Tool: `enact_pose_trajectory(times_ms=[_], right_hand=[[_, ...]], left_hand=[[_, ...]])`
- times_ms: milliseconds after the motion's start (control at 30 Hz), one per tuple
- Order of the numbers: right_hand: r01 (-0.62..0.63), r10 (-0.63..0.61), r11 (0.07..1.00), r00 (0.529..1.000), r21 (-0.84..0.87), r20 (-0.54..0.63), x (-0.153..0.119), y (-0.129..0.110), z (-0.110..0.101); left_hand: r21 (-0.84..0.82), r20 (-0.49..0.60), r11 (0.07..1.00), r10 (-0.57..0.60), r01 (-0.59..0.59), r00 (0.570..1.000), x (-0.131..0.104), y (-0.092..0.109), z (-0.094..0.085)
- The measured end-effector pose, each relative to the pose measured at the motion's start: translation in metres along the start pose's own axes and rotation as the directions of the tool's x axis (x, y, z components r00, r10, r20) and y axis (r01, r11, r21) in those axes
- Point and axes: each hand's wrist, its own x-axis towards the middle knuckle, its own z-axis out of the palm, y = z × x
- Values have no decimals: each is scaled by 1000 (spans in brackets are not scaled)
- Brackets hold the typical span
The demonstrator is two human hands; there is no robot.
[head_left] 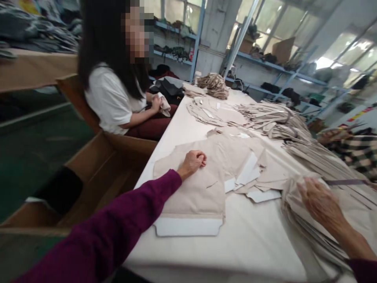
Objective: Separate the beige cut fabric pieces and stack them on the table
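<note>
A beige fabric piece point(196, 196) lies flat on the white table, with a white board point(190, 227) showing past its near edge. On its upper part rests my left hand point(194, 162), fingers curled together; whether anything is pinched in them is too small to tell. At the right, my right hand point(321, 198) lies with its palm down on a thick pile of beige fabric pieces point(297, 212), fingers stretched out. Between the hands, more beige pieces with white boards point(249, 171) overlap in a loose heap.
A seated person point(113, 94) in a white top holds a beige piece at the table's left side. An open cardboard box point(97, 173) stands below. Bundled beige pieces point(277, 114) line the far right; another person's checked sleeve point(359, 151) shows there.
</note>
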Motion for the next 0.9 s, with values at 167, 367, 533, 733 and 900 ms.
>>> enact_pose_trajectory(times_ms=[167, 367, 533, 733, 900], right_hand=[[313, -355, 874, 934, 372, 46, -7, -164, -44], [625, -724, 608, 690, 490, 18, -72, -274, -49], [833, -827, 516, 545, 202, -137, -93, -275, -44], [327, -435, 711, 900, 622, 24, -35, -255, -43], [48, -176, 639, 981, 768, 85, 15, -251, -46]], left_hand=[[-185, -41, 979, -100, 91, 994, 3, 5, -4], [-312, -38, 938, -169, 149, 985, 1, 7, -11], [-340, -10, 928, -163, 150, 987, -1, 26, -23], [-256, -299, 947, 113, -194, 948, -45, 80, -73], [113, -418, 974, 225, -195, 880, -97, 81, -79]])
